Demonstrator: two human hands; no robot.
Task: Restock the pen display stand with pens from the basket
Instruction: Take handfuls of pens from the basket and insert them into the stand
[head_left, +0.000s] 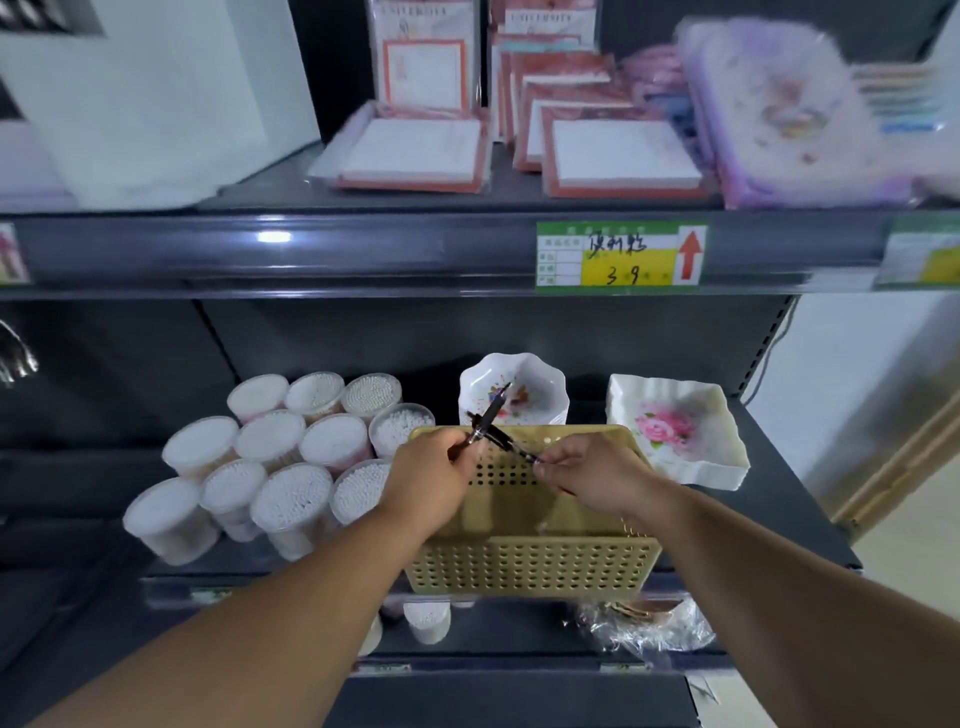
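Pens (491, 415) crossed over basket (530, 566), left grip (426, 478) pinching one, right grip (597, 473) another, tag (621, 257) reading "3 9"

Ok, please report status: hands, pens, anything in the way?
Left hand grips a dark pen, right hand pinches a second pen. Pens crossed above the basket. No display stand in view.
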